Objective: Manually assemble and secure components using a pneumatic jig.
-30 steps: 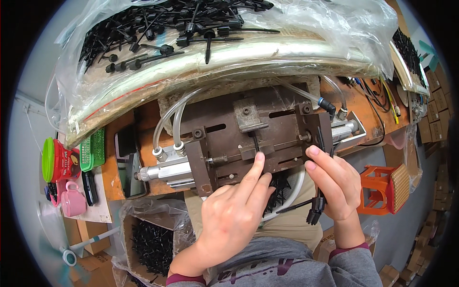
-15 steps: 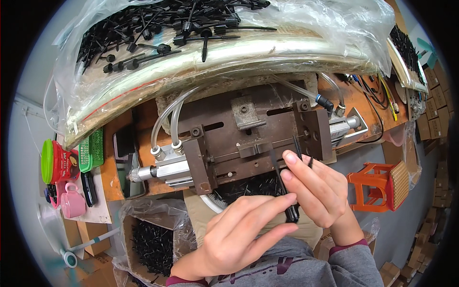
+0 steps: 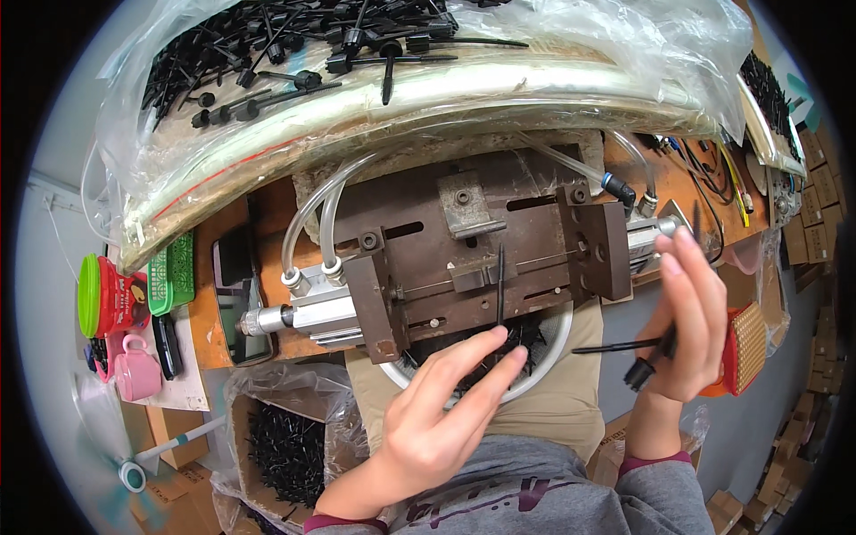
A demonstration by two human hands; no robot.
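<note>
Left hand (image 3: pixel 435 426) pinched a black stem (image 3: pixel 501 285) by its near end over the brown fixture (image 3: pixel 537 239); alignment likely required steadiness. Right hand (image 3: pixel 691 343) gripped black parts (image 3: pixel 637 374).

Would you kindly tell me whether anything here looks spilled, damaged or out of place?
Nothing looks clearly spilled or broken. Mildly untidy: a few black stemmed parts straggle from the heap toward the near rim of the plastic-lined tray. The brown metal fixture has pale scuffs, probably just wear.
</note>
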